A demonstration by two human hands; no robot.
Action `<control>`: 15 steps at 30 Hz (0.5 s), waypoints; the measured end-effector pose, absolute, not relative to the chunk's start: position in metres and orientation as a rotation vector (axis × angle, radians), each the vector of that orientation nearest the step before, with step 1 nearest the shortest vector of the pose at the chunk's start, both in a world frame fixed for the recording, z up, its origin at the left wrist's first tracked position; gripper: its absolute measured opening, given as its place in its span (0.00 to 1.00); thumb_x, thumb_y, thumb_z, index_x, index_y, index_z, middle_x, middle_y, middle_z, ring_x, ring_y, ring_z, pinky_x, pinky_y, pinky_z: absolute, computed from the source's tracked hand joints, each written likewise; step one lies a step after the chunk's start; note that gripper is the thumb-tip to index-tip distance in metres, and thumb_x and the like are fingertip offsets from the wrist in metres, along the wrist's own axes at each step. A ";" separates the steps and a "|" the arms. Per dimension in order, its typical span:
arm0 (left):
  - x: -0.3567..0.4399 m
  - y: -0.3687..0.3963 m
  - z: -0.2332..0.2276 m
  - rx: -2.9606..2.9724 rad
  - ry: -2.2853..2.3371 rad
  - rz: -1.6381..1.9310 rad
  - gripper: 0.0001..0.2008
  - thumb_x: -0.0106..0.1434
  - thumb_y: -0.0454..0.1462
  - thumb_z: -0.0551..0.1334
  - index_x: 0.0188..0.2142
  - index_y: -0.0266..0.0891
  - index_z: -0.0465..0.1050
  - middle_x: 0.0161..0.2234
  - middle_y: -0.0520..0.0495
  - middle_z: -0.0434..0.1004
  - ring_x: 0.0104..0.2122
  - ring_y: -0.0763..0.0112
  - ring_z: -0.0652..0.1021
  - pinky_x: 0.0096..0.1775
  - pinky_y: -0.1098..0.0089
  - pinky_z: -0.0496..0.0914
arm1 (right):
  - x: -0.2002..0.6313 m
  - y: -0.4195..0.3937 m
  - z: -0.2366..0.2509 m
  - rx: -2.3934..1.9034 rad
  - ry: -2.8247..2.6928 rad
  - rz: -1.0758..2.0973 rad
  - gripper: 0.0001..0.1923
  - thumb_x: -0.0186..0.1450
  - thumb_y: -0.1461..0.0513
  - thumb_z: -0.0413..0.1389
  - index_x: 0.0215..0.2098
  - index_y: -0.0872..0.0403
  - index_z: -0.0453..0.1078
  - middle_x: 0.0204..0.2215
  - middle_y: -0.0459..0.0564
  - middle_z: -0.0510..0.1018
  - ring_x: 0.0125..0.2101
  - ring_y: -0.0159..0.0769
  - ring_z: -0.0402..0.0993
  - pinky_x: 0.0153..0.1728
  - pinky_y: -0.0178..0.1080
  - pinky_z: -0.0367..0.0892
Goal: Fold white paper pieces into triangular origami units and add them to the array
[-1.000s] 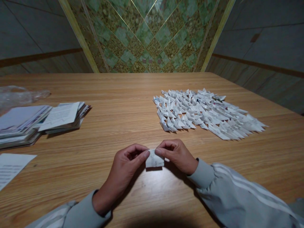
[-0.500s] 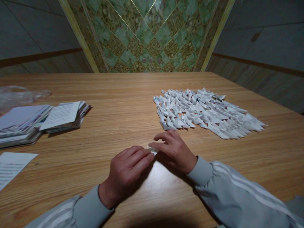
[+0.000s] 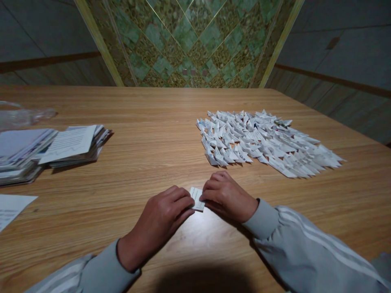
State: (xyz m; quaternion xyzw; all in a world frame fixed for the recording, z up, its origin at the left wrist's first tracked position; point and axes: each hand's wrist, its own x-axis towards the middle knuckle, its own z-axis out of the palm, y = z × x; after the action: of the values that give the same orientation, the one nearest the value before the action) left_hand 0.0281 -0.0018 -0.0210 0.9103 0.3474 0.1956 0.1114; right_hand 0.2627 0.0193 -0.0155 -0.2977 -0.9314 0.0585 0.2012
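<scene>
Folded paper (image 3: 197,198) white with fine print; bench (image 3: 152,154) light wood grain; sleeves (image 3: 305,244) grey, white-striped; wall tiles (image 3: 189,44) green-gold diamonds.

Folded pieces (image 3: 262,142) lie right on the table (image 3: 159,122) (paper stacks (image 3: 45,150) left).

Both hands, left hand (image 3: 161,215) & right hand (image 3: 227,197), pinch folded paper (image 3: 197,198) on table (image 3: 159,122).

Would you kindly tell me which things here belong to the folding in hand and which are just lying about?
In hand: small folded paper, pinched between left hand and right hand; pile of folded pieces; paper stacks.
Lying about: clear plastic bag; loose sheet.
</scene>
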 end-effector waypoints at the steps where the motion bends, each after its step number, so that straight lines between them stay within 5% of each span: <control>1: 0.027 -0.001 -0.022 2.675 1.030 0.577 0.08 0.70 0.37 0.58 0.37 0.39 0.75 0.34 0.46 0.76 0.35 0.63 0.75 0.35 0.67 0.67 | 0.263 0.019 -0.015 -0.826 -2.613 0.164 0.05 0.69 0.63 0.59 0.35 0.53 0.76 0.31 0.48 0.78 0.35 0.38 0.65 0.42 0.42 0.54; 15: 0.020 0.000 -0.022 2.700 1.044 0.592 0.10 0.72 0.35 0.56 0.38 0.38 0.76 0.33 0.46 0.74 0.33 0.63 0.72 0.34 0.65 0.67 | 0.271 0.024 -0.017 -0.810 -2.617 0.388 0.11 0.72 0.57 0.55 0.40 0.53 0.77 0.34 0.50 0.79 0.37 0.38 0.67 0.43 0.41 0.56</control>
State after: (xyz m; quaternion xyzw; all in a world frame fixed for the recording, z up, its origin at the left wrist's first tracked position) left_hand 0.0196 0.0001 -0.0221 0.9098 0.3517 0.1993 0.0934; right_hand 0.2713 0.0241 -0.0171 -0.2876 -0.9293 0.1379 0.1862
